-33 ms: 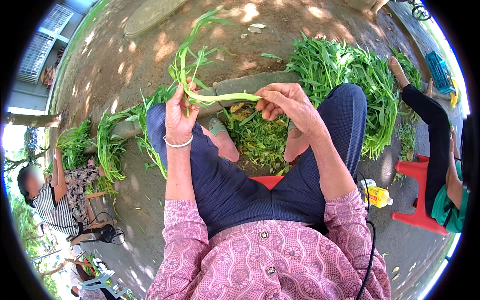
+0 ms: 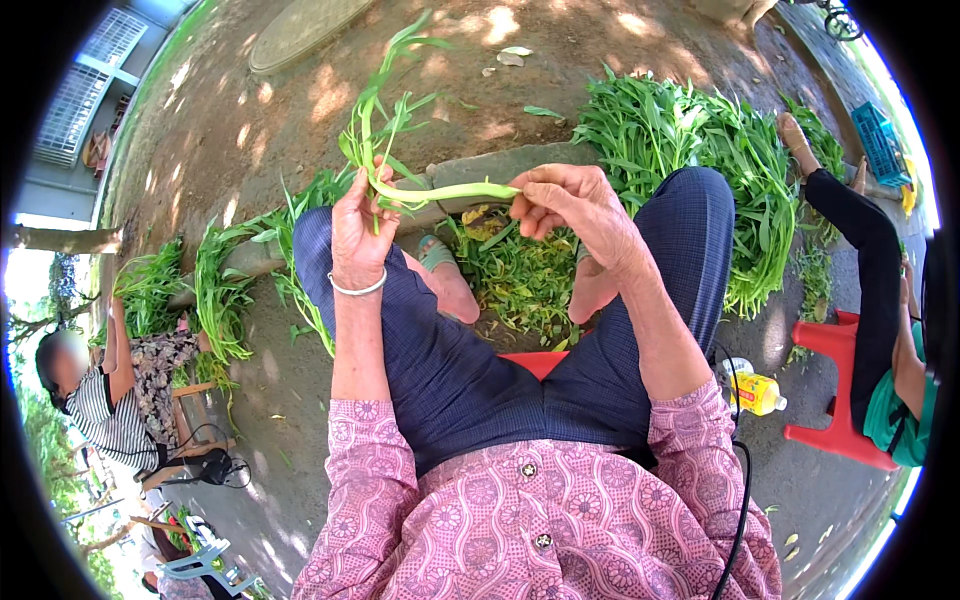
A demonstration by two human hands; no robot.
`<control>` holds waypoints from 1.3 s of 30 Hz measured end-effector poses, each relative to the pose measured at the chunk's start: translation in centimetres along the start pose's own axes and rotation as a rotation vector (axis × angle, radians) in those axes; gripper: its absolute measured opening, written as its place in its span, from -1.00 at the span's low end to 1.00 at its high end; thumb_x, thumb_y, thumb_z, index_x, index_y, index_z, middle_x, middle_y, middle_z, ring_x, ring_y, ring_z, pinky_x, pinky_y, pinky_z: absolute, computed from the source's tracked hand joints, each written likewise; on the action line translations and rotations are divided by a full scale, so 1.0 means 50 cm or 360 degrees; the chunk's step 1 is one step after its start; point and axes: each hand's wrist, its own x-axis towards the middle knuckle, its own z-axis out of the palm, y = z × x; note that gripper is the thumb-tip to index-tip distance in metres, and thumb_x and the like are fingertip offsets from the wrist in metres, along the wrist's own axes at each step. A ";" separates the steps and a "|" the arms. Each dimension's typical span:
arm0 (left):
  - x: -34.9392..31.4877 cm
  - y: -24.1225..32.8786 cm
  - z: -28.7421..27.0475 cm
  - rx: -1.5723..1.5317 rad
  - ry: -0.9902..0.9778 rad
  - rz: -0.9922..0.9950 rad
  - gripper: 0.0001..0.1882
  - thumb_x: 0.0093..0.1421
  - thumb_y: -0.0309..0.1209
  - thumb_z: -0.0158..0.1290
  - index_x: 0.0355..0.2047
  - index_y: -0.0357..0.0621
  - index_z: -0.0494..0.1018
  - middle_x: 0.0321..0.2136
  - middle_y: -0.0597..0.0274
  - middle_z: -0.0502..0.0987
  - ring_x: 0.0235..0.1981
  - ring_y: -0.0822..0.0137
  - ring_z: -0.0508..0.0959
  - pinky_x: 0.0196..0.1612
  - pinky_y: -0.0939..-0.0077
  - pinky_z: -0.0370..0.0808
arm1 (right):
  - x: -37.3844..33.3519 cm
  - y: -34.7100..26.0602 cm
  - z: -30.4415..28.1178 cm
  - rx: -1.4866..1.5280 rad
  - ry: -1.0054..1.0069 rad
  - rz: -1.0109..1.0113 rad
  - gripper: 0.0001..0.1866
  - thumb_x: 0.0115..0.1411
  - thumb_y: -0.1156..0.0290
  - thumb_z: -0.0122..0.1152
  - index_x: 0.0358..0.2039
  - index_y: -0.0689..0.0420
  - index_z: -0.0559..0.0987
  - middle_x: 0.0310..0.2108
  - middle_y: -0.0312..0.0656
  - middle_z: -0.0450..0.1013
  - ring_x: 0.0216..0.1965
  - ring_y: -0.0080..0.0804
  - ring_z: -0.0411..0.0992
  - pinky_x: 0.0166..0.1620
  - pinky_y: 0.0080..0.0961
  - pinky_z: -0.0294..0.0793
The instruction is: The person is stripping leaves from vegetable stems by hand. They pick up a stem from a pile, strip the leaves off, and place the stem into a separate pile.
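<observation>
A pale green stalk of leafy greens, which looks like water spinach (image 2: 455,192), is stretched between my two hands above my knees. My left hand (image 2: 357,232), with a white bangle at the wrist, is closed round it where it bends; its leafy top points up and away. At the cut-looking right end, my right hand (image 2: 582,205) pinches the stalk between thumb and fingers. Below, between my feet, lies a heap of loose and yellowing leaves (image 2: 520,275). A big pile of long green stalks (image 2: 690,150) rests beyond and beside my right knee.
More bunches of greens (image 2: 218,285) lie to the left, near a seated person (image 2: 120,390) in a striped top. At the right, another person sits on a red stool (image 2: 825,370). A yellow-labelled bottle (image 2: 760,394) lies by my right elbow. A blue crate (image 2: 880,143) stands far right.
</observation>
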 end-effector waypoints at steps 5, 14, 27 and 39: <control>0.002 -0.003 -0.023 -0.0157 -0.0253 -0.0108 -0.73 0.34 -0.38 -0.12 -0.03 -0.28 0.32 -0.32 0.21 0.47 -0.50 0.49 0.42 -0.47 0.61 0.38 | -0.015 -0.025 0.064 0.0197 0.0112 -0.0331 -0.74 0.20 0.55 0.04 -0.11 0.36 0.50 -0.36 -0.13 0.55 -0.36 -0.50 0.54 -0.33 -0.65 0.52; 0.010 0.005 -0.013 0.0191 -0.0126 0.0108 -0.72 0.31 -0.34 -0.07 -0.05 -0.25 0.38 -0.32 0.21 0.52 -0.53 0.53 0.43 -0.51 0.62 0.39 | -0.036 -0.017 0.067 -0.0328 0.0306 -0.0390 -0.77 0.15 0.56 0.13 -0.18 0.41 0.52 -0.43 -0.10 0.56 -0.38 -0.50 0.54 -0.31 -0.58 0.52; 0.028 0.019 0.011 0.0150 -0.0424 0.0197 -0.73 0.28 -0.36 -0.02 -0.09 -0.26 0.38 -0.40 0.31 0.42 -0.39 0.37 0.45 -0.24 0.42 0.44 | -0.025 0.056 0.065 -0.1096 0.0087 -0.0330 -0.76 0.18 0.40 0.11 -0.24 0.33 0.54 -0.57 -0.10 0.50 -0.55 -0.42 0.51 -0.43 -0.45 0.46; 0.024 0.010 -0.003 0.0156 -0.0258 0.0251 -0.74 0.30 -0.36 -0.07 -0.08 -0.26 0.37 -0.43 0.32 0.39 -0.47 0.42 0.38 -0.30 0.42 0.39 | -0.024 0.061 0.075 -0.0942 -0.0005 -0.0172 -0.73 0.20 0.40 0.04 -0.25 0.38 0.53 -0.61 -0.15 0.48 -0.56 -0.47 0.48 -0.43 -0.50 0.45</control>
